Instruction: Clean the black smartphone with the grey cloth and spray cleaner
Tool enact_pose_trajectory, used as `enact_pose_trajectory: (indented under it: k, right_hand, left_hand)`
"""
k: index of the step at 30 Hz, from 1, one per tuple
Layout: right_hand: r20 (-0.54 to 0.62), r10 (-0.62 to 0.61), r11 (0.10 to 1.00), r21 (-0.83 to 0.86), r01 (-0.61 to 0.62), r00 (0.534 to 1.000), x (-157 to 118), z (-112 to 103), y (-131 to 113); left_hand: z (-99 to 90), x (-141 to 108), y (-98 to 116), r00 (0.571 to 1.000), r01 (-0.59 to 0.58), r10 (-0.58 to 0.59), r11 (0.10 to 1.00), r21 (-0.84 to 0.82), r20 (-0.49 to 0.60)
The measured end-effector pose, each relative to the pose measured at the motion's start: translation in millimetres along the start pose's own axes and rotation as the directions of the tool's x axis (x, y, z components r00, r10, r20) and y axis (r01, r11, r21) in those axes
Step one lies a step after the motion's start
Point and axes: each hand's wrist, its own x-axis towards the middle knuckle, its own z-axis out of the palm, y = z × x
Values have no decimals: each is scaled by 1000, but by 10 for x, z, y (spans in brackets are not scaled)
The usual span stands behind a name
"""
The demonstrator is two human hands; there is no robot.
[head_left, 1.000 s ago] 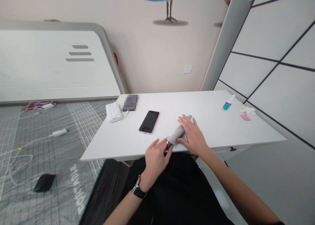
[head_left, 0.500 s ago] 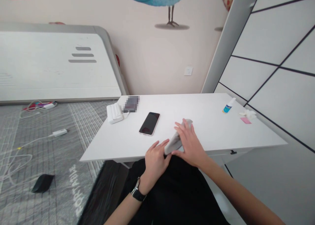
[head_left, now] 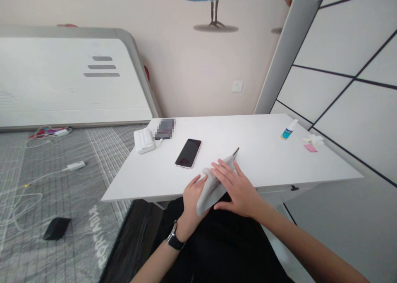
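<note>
Well, lettering hard to make out: blue-and-yellow label [head_left: 287,133] of white bottle [head_left: 293,123], at right of table [head_left: 248,134], too small to read; white letters [head_left: 98,241] on grey rug [head_left: 77,200] blurred. Grey cloth [head_left: 209,191] between left hand [head_left: 194,200] and right hand [head_left: 240,194], over table's near edge and black-clad lap [head_left: 229,246], dark thin tip [head_left: 236,151] poking out beyond. Right fingers [head_left: 223,172] nearly straight, slightly parted, laid across cloth, thumb spread apart; whether pinching, cannot tell. Left fingers partly hidden by cloth, touching it; grip unclear.
</note>
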Motion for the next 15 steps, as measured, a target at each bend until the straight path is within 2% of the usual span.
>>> enact_pose_trajectory:
  k: [3, 5, 8, 10, 11, 15]
  right_hand:
    - [-113, 170, 982, -57, -177, 979, -1, -24, 139]
    - [-141, 211, 973, -63, -222, 967, 3, -26, 141]
    - [-38, 48, 999, -1, -48, 998, -6, -16, -29]
    - [8, -41, 999, 34, 41, 999, -6, -14, -86]
    - [-4, -26, 999, 31, 26, 1000, 0, -14, -63]
    - [-150, 205, 976, -43, -214, 967, 58, 7, 137]
  left_hand:
    - [4, 7, 31, 997, 79, -78, 997, 25, -21]
    - [9, 8, 35, 995, 96, -95, 995, 17, -33]
    - [11, -1, -6, 999, 27, -27, 1000, 2, -23]
    - [11, -7, -26, 1000, -14, 14, 1000, 1, -3]
    - [12, -7, -25, 1000, -11, 11, 1000, 7, -1]
    - [13, 7, 21, 996, 87, -85, 995, 40, -39]
